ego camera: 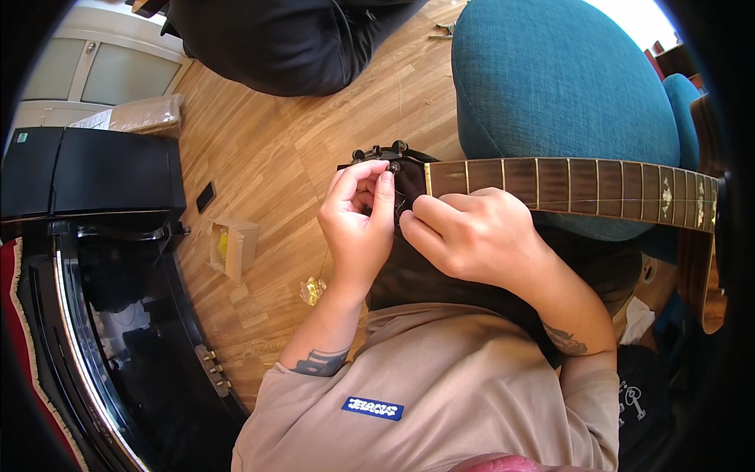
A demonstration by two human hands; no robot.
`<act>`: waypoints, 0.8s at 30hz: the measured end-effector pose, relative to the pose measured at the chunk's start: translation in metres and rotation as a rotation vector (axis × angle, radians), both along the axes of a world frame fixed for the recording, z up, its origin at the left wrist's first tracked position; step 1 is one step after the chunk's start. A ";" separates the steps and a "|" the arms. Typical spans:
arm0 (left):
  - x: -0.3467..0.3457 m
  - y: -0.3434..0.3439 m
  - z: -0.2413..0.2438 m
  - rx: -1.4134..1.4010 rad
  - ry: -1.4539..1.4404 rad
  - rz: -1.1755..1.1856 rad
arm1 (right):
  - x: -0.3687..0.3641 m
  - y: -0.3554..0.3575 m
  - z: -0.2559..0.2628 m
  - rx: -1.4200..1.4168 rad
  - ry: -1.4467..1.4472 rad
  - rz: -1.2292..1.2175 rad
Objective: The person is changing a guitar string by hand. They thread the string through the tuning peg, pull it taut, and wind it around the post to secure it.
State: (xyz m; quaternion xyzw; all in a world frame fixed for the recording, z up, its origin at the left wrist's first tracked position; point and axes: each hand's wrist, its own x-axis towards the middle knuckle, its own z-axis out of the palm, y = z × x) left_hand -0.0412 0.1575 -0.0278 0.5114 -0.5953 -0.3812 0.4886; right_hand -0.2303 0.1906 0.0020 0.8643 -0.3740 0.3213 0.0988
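Note:
An acoustic guitar lies across my lap, its fretboard (551, 183) running to the right and its dark headstock (410, 177) in front of me. A thin string runs along part of the fretboard. My left hand (360, 206) is at the headstock, thumb and forefinger pinched by a tuning post (394, 167). Curled beside the nut (429, 179), my right hand (472, 230) has its fingers bent together; what it may hold is hidden. Tuning pegs (376, 151) stick out along the headstock's far edge.
A teal upholstered seat (560, 76) stands beyond the neck. On the wooden floor are an opened cardboard box (236, 242), a phone (206, 197), a crumpled gold wrapper (313, 290) and pliers (441, 32). A black piano (135, 295) is at left, a black bag (271, 47) at the top.

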 end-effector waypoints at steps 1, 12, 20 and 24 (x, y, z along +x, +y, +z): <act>-0.001 0.000 0.003 0.003 0.004 -0.003 | 0.000 0.000 -0.001 -0.003 0.001 -0.004; 0.000 -0.004 0.014 0.076 -0.007 -0.051 | 0.000 0.001 0.000 -0.002 -0.003 -0.001; 0.005 -0.009 0.015 0.094 -0.026 -0.104 | 0.001 0.001 0.000 0.010 0.007 -0.011; 0.006 -0.007 0.014 0.062 -0.030 -0.100 | -0.001 0.002 0.003 0.031 0.025 -0.011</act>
